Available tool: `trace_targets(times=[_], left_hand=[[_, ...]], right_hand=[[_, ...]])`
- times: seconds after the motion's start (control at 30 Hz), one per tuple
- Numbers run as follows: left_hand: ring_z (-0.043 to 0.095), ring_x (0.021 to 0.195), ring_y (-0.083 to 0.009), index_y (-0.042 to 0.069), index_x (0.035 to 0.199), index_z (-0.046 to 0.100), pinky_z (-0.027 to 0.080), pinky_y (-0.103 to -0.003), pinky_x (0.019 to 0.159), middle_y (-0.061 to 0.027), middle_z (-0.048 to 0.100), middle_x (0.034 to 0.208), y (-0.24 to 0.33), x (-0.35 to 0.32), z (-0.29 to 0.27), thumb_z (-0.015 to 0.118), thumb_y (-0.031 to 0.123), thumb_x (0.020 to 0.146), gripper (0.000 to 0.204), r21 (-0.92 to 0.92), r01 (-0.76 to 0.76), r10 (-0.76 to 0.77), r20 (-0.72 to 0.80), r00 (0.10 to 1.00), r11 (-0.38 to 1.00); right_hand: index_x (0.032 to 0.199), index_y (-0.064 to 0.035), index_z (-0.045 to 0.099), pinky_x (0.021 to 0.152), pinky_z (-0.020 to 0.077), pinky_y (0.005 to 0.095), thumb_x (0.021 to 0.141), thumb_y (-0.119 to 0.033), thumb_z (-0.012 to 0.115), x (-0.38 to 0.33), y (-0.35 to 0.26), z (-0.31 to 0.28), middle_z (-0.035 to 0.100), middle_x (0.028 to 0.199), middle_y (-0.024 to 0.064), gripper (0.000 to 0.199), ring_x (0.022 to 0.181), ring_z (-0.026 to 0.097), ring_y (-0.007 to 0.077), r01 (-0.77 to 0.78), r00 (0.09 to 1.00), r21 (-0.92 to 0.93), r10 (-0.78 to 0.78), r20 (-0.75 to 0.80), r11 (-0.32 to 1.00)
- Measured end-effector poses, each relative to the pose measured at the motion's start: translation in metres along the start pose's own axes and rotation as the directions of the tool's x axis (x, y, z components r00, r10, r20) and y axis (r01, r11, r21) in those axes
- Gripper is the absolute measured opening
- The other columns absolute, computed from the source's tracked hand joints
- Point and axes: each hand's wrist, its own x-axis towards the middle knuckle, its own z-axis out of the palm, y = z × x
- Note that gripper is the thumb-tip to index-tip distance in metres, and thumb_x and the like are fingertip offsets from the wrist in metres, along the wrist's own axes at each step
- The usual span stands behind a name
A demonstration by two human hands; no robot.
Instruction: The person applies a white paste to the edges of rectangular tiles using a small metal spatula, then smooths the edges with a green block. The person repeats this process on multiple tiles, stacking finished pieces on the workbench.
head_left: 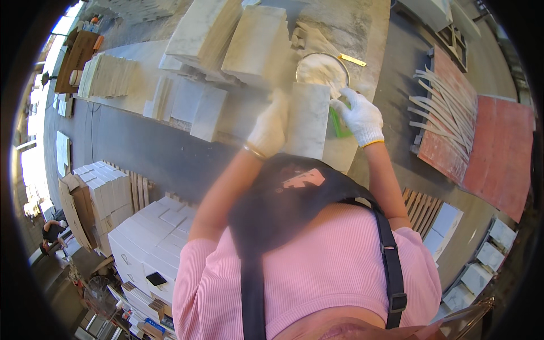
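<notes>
White-grey stone slab (307,120) sits between our gloved hands on the counter (368,35). Our left hand (268,126) blurs beside it; we cannot tell what its fingers hold. Our right hand (363,118) has fingers spread wide, near the round bowl (323,53).

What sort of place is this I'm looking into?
Probably a stone or tile workshop: stacked, marbled slabs stand on a worktable, and white boxes are piled nearby, which suggests packing happens here too.
</notes>
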Motion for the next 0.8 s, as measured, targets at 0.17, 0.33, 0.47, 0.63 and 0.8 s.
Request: trace_targets(times=[0.17, 0.33, 0.47, 0.63, 0.8], left_hand=[[0.06, 0.105, -0.0348, 0.001, 0.128, 0.053, 0.047, -0.037, 0.095, -0.0166, 0.064, 0.115, -0.02, 0.013, 0.001, 0.034, 0.022, 0.11, 0.033, 0.028, -0.284, 0.284, 0.001, 0.959, 0.958], [0.061, 0.107, -0.0292, -0.001, 0.125, 0.057, 0.047, -0.032, 0.095, -0.0133, 0.064, 0.118, -0.023, 0.013, -0.005, 0.048, 0.017, 0.105, 0.028, -0.166, -0.412, 0.438, 0.179, 0.881, 0.896], [0.059, 0.112, -0.0185, -0.002, 0.13, 0.056, 0.045, -0.03, 0.098, -0.009, 0.063, 0.125, 0.0, 0.004, -0.003, 0.057, 0.016, 0.101, 0.034, -0.65, 0.0, 0.217, 0.254, 0.942, 0.76], [0.056, 0.114, -0.0131, -0.002, 0.137, 0.053, 0.044, -0.03, 0.099, -0.0067, 0.062, 0.125, 0.005, 0.0, -0.006, 0.062, 0.017, 0.099, 0.044, -0.465, -0.098, 0.19, 0.154, 0.97, 0.88], [0.058, 0.112, -0.0135, -0.004, 0.14, 0.052, 0.047, -0.029, 0.097, -0.0086, 0.065, 0.125, -0.008, 0.007, -0.005, 0.062, 0.023, 0.1, 0.049, -0.421, -0.134, 0.208, 0.133, 0.969, 0.897]], right_hand=[[0.122, -0.0195, 0.067, 0.087, 0.0527, 0.0461, 0.094, -0.046, 0.06, 0.012, -0.003, 0.014, 0.071, 0.114, 0.013, 0.039, 0.104, 0.067, 0.0356, -0.075, 0.988, 0.042, 0.068, 0.142, 0.996], [0.114, -0.024, 0.07, 0.077, 0.0541, 0.0444, 0.091, -0.037, 0.065, 0.015, -0.011, 0.016, 0.074, 0.097, 0.0099, 0.027, 0.09, 0.07, 0.0329, -0.044, 0.995, 0.023, 0.042, 0.093, 0.999], [0.111, -0.0217, 0.073, 0.08, 0.0545, 0.0442, 0.092, -0.034, 0.063, 0.012, -0.01, 0.01, 0.073, 0.101, 0.0123, 0.024, 0.092, 0.07, 0.0329, -0.055, 0.998, 0.008, 0.055, 0.0, 0.998], [0.11, -0.015, 0.074, 0.083, 0.0544, 0.0415, 0.092, -0.027, 0.062, 0.006, 0.004, 0.009, 0.073, 0.106, 0.0132, 0.025, 0.096, 0.07, 0.0328, -0.004, 0.987, 0.25, 0.044, -0.155, 0.968], [0.11, -0.009, 0.075, 0.08, 0.0536, 0.0326, 0.091, -0.022, 0.068, 0.007, 0.02, 0.021, 0.074, 0.101, 0.0095, 0.023, 0.089, 0.068, 0.0216, -0.088, 0.981, 0.537, 0.165, -0.098, 0.839]])
